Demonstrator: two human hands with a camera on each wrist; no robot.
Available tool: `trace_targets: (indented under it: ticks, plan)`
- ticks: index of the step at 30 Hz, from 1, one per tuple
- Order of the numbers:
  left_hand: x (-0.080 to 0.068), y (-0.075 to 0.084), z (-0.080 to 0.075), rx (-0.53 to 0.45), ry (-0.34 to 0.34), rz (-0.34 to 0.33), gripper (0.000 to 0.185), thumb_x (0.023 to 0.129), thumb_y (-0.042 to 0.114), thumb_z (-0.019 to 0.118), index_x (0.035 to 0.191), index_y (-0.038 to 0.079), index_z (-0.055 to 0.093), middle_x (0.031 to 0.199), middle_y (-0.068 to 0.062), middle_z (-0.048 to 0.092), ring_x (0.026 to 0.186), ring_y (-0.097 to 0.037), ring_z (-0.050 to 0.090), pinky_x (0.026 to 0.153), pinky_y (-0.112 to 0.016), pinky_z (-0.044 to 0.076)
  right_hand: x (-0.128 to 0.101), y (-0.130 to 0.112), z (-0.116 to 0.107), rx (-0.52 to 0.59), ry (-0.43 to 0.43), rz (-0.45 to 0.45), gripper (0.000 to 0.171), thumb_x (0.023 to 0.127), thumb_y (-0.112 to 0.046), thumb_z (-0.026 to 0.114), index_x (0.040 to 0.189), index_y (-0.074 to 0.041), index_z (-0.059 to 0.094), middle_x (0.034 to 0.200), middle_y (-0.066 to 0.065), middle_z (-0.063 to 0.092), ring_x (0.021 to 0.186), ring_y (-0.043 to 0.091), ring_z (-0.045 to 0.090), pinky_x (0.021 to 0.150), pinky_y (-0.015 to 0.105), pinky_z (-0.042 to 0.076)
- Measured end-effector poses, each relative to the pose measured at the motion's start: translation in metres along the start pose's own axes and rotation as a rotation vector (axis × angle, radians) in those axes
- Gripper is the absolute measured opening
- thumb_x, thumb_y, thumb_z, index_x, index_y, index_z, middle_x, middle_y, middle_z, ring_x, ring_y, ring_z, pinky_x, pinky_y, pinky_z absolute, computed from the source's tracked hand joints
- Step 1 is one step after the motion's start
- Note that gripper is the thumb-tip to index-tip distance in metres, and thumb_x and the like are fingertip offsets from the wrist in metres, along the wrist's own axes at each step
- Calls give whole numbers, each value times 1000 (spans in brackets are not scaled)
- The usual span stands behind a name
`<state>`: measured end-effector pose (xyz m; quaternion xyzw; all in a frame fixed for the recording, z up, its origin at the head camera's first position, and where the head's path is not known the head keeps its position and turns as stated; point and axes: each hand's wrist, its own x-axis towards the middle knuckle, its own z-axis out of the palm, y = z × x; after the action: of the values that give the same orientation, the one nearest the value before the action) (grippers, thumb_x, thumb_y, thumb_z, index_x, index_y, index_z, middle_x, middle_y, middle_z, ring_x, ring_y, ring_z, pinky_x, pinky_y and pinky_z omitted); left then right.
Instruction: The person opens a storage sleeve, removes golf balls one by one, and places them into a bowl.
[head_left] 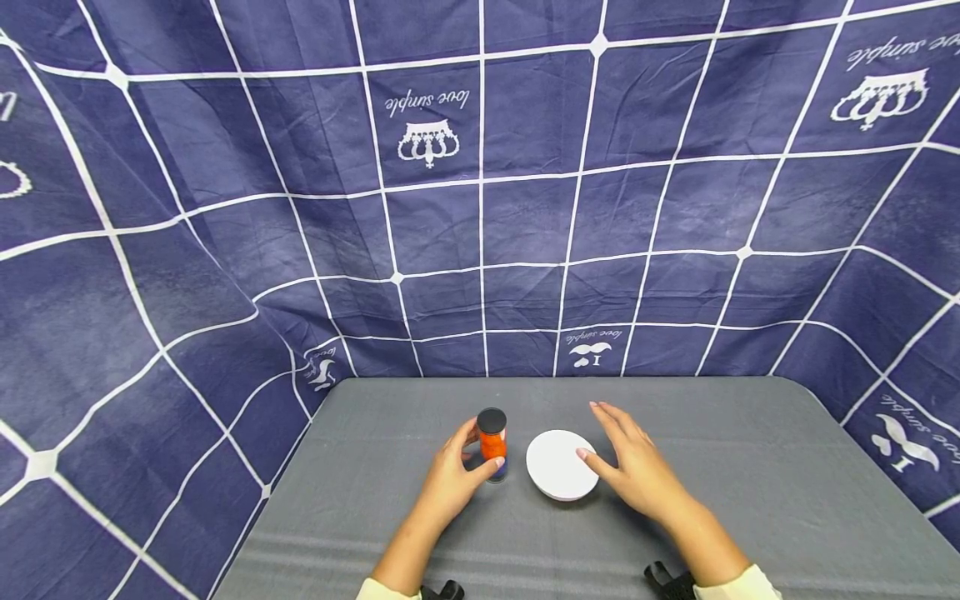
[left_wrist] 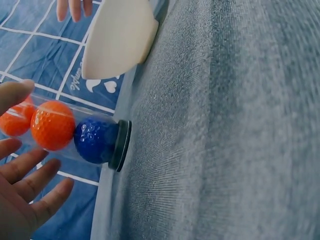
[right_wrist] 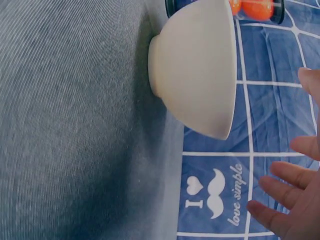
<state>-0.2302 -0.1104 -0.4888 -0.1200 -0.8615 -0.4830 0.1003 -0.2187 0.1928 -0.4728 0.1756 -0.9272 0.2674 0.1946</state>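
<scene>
Standing upright on the grey cloth-covered table (head_left: 750, 467): one clear plastic tube (head_left: 492, 446) with a black cap on top and a black base, holding coloured dimpled balls. The left wrist view shows a blue ball (left_wrist: 96, 140) at the bottom, an orange ball (left_wrist: 52, 125) above it and a further orange one beyond.

Left hand (head_left: 450, 475): cupped about the tube, thumb and fingertips at its sides. Contact looks light; whether a firm grip is made cannot be told. The left wrist view shows the fingers (left_wrist: 35, 172) spread and only loosely bent.

Right hand (head_left: 633, 467): fingers straight and spread, holding nothing, just beside the white round ceramic bowl (head_left: 561, 464), thumb tip at or near its rim.

Bowl: sits on the table just right of the tube, not touching it. Nothing shows inside it from the head view.

Progress, as judged: barely begun. Cap on, balls all in the tube, bowl unfilled; both hands are only arriving at their items.

Surround: navy grid-patterned fabric backdrop (head_left: 480, 208).
</scene>
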Motion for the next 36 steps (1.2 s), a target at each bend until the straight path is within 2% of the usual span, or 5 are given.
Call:
trace_targets:
  ticks: [6,11,21,28,36]
  plan:
    - [1,1,3,-14,7,-13,66,84,25,82,142,9,54,131,-11,68,121,-27,65,96,-47,55,1,-6,0,44,1,-29,69,93,-41,70,152,-14,45,149,14,49,133,40,53,103,62,45]
    - [2,2,5,-47,21,-2,61,84,21,82,137,5,56,126,-14,70,117,-31,67,95,-45,57,1,-11,1,53,3,-55,66,93,-39,71,149,-12,49,146,12,54,132,36,55,104,60,46]
    - [3,4,10,-76,102,29,50,81,17,84,125,9,63,116,-10,73,109,-29,70,89,-42,58,0,-22,5,66,13,-74,61,93,-39,72,146,-17,53,141,4,57,131,30,57,104,55,48]
    - [-3,5,14,-12,163,115,52,76,13,88,123,10,66,114,-7,74,103,-25,71,83,-41,60,0,-35,8,80,23,-110,61,88,-35,77,143,-19,56,139,1,59,129,25,58,103,50,50]
    - [-6,12,15,97,156,195,54,73,18,90,122,20,69,104,3,72,96,-14,69,80,-32,58,1,-48,8,96,-1,-130,62,88,-35,77,144,-22,54,135,-2,60,124,20,61,100,47,53]
